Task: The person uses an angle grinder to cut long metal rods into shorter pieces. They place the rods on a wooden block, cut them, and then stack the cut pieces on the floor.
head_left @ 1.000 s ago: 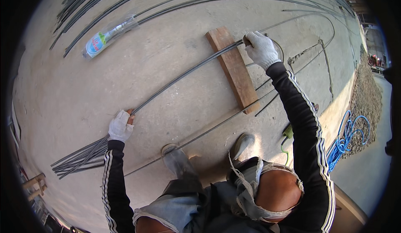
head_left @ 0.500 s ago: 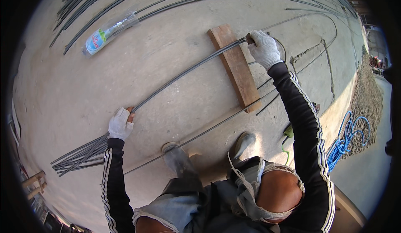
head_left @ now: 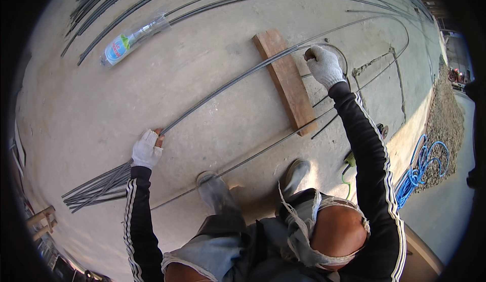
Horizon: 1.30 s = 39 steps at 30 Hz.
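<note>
My gloved left hand (head_left: 147,149) is closed around a bundle of thin grey steel rods (head_left: 217,91). The bundle runs up and right from that hand and lies across a wooden block (head_left: 286,82). Below the left hand, several loose rod ends (head_left: 98,187) fan out over the floor. My gloved right hand (head_left: 324,67) is a little right of the block, just off the bundle, with its fingers curled in. Whatever may be inside those fingers is hidden. A single rod (head_left: 238,160) passes in front of my boots and over the block's near end.
A plastic bottle (head_left: 134,38) lies at the upper left near more long rods (head_left: 96,9). Bent rods loop (head_left: 405,34) right of the block. A green power tool (head_left: 350,159) with a cord sits by my right forearm. Blue hose (head_left: 412,176) is coiled beside gravel (head_left: 445,130).
My right hand has shifted slightly right and down, away from the bundle it was holding. The left hand keeps its grip, almost unmoved.
</note>
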{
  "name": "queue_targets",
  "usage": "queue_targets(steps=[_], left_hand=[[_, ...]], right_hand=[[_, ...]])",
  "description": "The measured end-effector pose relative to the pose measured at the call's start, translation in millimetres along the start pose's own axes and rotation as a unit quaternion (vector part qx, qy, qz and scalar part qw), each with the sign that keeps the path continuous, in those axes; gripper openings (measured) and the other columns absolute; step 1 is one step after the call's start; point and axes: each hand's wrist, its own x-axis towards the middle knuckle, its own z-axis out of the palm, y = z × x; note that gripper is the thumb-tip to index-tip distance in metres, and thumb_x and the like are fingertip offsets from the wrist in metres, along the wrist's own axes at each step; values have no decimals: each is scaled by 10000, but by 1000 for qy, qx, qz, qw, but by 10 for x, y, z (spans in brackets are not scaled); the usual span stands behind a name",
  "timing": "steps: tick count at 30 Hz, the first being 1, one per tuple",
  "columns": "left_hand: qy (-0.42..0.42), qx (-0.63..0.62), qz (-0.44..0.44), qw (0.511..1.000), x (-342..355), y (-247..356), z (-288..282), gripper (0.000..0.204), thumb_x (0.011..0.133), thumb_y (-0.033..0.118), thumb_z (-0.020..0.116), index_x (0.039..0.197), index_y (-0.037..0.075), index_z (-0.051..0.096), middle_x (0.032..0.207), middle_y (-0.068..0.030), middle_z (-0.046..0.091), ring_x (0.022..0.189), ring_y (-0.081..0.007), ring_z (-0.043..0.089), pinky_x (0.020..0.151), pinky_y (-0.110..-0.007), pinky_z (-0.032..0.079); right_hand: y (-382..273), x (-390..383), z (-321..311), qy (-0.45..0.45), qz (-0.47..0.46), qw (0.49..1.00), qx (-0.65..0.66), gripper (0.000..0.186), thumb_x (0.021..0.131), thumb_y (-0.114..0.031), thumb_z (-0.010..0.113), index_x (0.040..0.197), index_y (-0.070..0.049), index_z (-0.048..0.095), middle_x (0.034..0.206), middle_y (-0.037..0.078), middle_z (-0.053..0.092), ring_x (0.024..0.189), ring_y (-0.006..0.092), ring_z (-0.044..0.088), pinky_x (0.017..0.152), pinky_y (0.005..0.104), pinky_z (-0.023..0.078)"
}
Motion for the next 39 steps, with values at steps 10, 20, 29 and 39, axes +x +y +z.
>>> queue_targets(steps=[10,20,29,39], left_hand=[[-17,77,12,997,-14,-6,29,374,982,253,673,1331,121,652,930,-137,629,780,-354,668,643,-470,553],[39,95,82,991,-169,-100,-23,461,967,150,674,1416,77,600,1076,-148,642,980,-350,626,839,-477,531],[90,64,67,992,-119,552,-587,388,965,99,687,1352,110,657,905,-150,661,758,-360,639,672,-467,533],[51,-72,147,985,530,2750,-758,274,999,132,654,1260,58,690,929,-180,675,761,-373,675,634,-468,536]], right_hand=[[-153,-695,-26,3,66,991,121,169,832,-87,617,973,-24,688,908,211,713,888,375,712,784,425,560],[-188,-1421,-248,60,74,978,186,183,856,-89,630,1010,-1,674,904,199,700,879,364,705,795,416,559],[-391,-1964,-66,-78,207,610,761,112,938,-82,599,1000,-10,660,857,50,642,761,192,698,683,323,611],[-1360,-1980,-9,-203,183,632,725,361,1044,-435,649,1027,-77,605,715,-13,521,542,94,480,473,269,402]])
